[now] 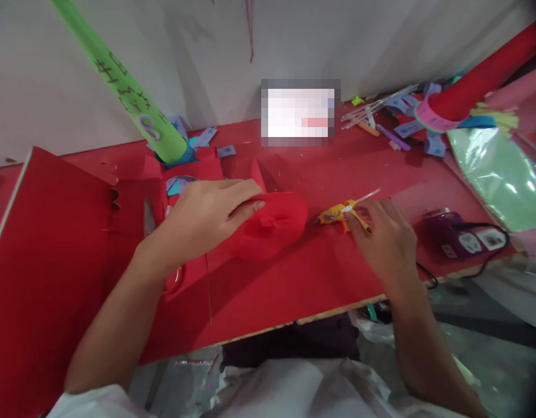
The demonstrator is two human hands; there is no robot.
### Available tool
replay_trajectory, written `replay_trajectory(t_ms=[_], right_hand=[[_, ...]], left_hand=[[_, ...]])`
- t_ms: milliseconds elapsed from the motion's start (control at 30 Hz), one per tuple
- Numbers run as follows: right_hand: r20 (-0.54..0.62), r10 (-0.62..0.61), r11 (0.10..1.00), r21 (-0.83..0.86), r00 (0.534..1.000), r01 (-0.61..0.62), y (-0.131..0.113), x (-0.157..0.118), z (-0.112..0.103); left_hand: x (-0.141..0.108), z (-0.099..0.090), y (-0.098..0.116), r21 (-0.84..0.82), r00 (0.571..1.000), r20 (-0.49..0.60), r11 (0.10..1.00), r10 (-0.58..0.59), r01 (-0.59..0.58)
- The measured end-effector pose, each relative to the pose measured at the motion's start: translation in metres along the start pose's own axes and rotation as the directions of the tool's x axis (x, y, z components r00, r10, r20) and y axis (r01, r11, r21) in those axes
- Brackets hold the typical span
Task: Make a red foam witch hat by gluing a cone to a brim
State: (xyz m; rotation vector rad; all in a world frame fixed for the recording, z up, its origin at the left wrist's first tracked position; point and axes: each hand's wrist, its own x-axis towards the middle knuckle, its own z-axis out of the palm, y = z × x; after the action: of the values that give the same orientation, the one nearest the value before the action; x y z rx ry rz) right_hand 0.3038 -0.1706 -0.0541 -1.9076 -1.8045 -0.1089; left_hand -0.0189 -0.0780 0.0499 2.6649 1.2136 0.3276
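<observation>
Between the thumb and fingers of my left hand (211,212) is the edge of a round red paper or foam piece (279,223), with a small raised bit near its middle. My right hand (385,238) is closed around the back of a yellow hot glue gun (340,213). The gun's nozzle points left toward the red piece, apart from it, and a clear glue stick (369,196) sticks out of its rear. Scissors with a red handle (175,280) lie partly hidden beneath my left forearm.
A green paper cone (132,104) with writing stands at the back left. A large red board (45,278) rises at the left. On the right are a purple power socket block (454,235) with a black cord, glue sticks (381,106), a red cone (489,75) and green plastic-wrapped sheets (507,180).
</observation>
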Motion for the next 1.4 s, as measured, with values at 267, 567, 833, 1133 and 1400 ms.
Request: replay_trajectory(t_ms=[267,567,833,1133,1400], right_hand=[[0.167,0.117,0.934,-0.354,0.979,-0.051,0.021,-0.034,0.015],[-0.026,0.270,0.956,0.130,0.963,-0.264,0.017,-0.032,0.009],[-0.277,0.020,0.984,0.174,0.961,0.030,-0.048,-0.020,-0.023],[-0.261,-0.157,0.981,0.071,0.952,0.181,-0.080,-0.009,-0.004],[-0.292,-0.277,0.960,-0.043,0.916,0.277,-0.074,-0.006,0.001]], left_hand=[[0.001,0.003,-0.002,0.001,1.000,-0.020,1.000,0.002,-0.002],[0.003,0.010,0.000,-0.007,1.000,-0.013,1.000,0.019,-0.019],[0.005,0.008,0.003,-0.001,1.000,0.001,1.000,-0.001,0.001],[0.004,0.006,0.003,0.000,1.000,-0.005,1.000,0.013,-0.013],[0.004,0.008,-0.002,0.007,0.999,-0.032,0.999,0.034,-0.034]])
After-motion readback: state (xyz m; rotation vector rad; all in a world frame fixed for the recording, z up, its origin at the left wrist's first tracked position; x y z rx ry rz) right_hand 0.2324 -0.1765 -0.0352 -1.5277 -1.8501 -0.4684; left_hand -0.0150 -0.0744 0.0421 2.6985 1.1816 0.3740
